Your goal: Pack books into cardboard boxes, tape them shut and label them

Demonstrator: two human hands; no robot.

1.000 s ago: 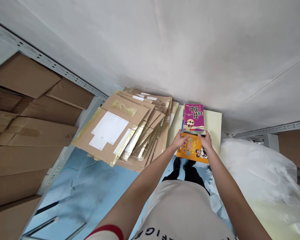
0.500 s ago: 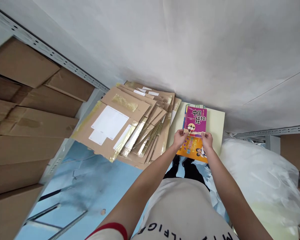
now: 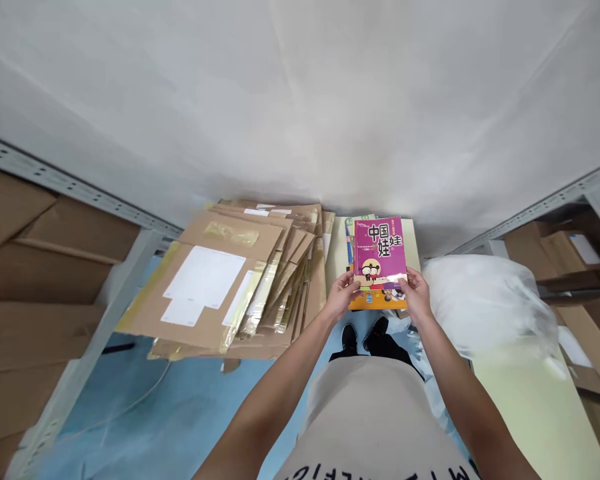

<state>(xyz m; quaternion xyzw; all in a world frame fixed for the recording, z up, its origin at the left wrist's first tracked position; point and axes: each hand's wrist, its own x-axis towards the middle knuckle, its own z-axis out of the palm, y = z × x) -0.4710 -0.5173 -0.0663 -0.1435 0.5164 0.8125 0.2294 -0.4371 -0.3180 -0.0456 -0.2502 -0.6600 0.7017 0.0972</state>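
Note:
A purple book [image 3: 387,263] with Chinese characters and two cartoon figures on its cover is held between both hands. My left hand [image 3: 343,295] pinches its lower left corner. At the lower right corner, my right hand [image 3: 416,293] grips it with the thumb on top. Beneath it shows part of an orange book [image 3: 375,300], whose upper part is hidden. The blue-and-green edges of other books [image 3: 349,233] peek out behind the purple one, over a pale yellow board [image 3: 335,257].
Flattened cardboard boxes [image 3: 265,320] with tape and white labels are piled left of the books. Cartons [image 3: 35,327] fill the left shelf. A white plastic bag [image 3: 485,303] bulges at the right, beside a pale yellow surface [image 3: 535,407]. A wall [image 3: 300,120] stands behind.
The purple book has come up closer and looks larger, covering more of the orange book. Both hands still hold it. The head view has turned and levelled.

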